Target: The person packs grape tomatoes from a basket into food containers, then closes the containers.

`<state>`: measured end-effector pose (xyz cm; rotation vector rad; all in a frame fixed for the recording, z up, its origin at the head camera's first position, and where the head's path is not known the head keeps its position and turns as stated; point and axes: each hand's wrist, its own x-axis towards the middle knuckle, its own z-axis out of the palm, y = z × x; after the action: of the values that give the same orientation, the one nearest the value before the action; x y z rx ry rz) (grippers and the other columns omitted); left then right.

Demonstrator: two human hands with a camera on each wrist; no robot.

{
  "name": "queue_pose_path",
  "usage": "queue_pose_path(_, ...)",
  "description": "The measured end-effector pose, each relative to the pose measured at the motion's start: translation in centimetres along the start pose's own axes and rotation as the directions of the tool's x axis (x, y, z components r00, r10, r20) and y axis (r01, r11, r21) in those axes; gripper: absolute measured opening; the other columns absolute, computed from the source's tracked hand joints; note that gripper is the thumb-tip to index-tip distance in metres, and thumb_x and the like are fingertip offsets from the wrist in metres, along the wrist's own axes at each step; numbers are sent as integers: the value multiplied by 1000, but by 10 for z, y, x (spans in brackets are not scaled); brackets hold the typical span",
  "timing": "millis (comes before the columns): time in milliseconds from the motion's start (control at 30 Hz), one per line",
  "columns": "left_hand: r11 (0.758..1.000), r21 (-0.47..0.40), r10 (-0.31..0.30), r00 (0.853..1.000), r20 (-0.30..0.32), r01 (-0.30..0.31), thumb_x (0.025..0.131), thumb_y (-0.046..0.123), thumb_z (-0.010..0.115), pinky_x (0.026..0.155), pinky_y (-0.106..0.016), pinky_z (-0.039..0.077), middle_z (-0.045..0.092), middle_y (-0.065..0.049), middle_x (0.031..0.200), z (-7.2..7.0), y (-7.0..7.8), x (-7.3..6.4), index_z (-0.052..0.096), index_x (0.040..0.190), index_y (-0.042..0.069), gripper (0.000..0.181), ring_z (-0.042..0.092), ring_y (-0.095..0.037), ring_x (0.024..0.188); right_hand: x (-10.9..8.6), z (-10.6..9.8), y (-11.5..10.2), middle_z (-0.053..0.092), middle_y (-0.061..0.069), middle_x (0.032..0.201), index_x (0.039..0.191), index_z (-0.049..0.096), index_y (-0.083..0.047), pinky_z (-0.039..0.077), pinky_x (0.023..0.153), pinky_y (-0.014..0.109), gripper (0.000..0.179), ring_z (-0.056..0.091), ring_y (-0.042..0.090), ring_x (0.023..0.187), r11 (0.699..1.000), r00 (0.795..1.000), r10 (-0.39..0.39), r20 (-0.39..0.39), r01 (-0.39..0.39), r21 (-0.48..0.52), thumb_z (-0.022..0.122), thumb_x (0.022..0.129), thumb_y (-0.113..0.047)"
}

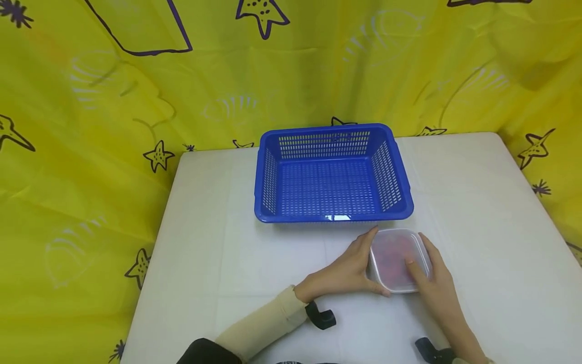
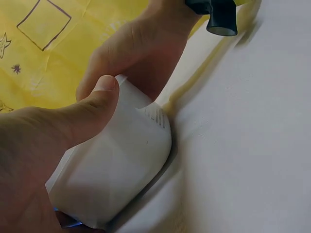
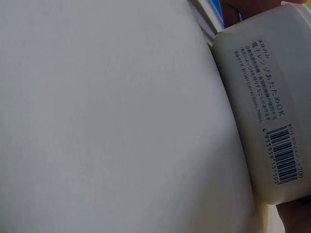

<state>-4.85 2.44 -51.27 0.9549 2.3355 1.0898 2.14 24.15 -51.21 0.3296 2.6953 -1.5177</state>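
A squarish white food container (image 1: 376, 268) with a translucent lid (image 1: 391, 242) sits on the white table, just in front of the basket. Something pinkish-red shows dimly through the lid. My left hand (image 1: 343, 273) holds its left side, fingers at the far corner and thumb along the near edge. From the right, my right hand (image 1: 440, 293) grips it, with the thumb lying on the lid and the fingers down the right side. In the right wrist view, the container wall (image 3: 267, 73) carries printed text and a barcode (image 3: 283, 155). The underside is hidden.
A blue plastic basket (image 1: 334, 218) with slotted walls stands at the table's back, nothing visible inside it. White cloth covers the table (image 1: 218, 242). A yellow patterned curtain (image 1: 291, 76) hangs behind and along both sides.
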Motion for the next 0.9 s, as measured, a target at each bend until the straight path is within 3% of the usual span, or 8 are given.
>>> queue_pose_path(200, 1000, 14, 1, 1000, 23, -1, 76, 46, 92, 129, -28, 29, 20, -11, 173, 13, 12, 23, -6, 167, 14, 138, 25, -19, 159, 2, -18, 14, 32, 22, 168, 167, 24, -24, 18, 126, 68, 68, 30, 53, 152, 999, 996, 40, -76, -42, -14, 54, 108, -34)
queue_pose_path(367, 999, 30, 19, 1000, 9, -19, 79, 49, 89, 130, -26, 24, 11, -6, 176, 23, 21, 42, -7, 167, 13, 135, 19, -16, 162, 9, -34, 22, 33, 22, 168, 166, 27, -21, 18, 129, 61, 63, 31, 52, 152, 996, 988, 71, -137, -76, -35, 49, 109, -34)
queue_pose_path(600, 981, 183, 76, 996, -37, -68, 95, 49, 72, 132, -23, 12, 0, -14, 177, 34, 38, 65, -5, 166, 4, 114, 5, -21, 164, 30, -54, 30, 34, 21, 168, 165, 31, -17, 17, 133, 51, 59, 28, 44, 157, 997, 976, 59, -207, -68, -36, 45, 110, -32)
queue_pose_path(800, 946, 325, 44, 991, -125, -1, 106, 39, 57, 126, -17, 27, 6, -20, 175, 38, 54, 79, 11, 166, 2, 84, 14, -24, 163, 61, -64, 29, 33, 23, 167, 164, 31, -12, 16, 131, 60, 60, 27, 47, 156, 1000, 976, 17, -215, -21, -16, 45, 110, -33)
queue_pose_path(900, 928, 371, 39, 984, -175, 30, 108, 33, 53, 117, -15, 40, 19, -21, 173, 41, 58, 88, 18, 165, 1, 74, 28, -24, 159, 77, -68, 29, 33, 25, 167, 164, 30, -10, 18, 129, 63, 60, 28, 50, 154, 1000, 978, 8, -208, -11, -13, 44, 110, -33)
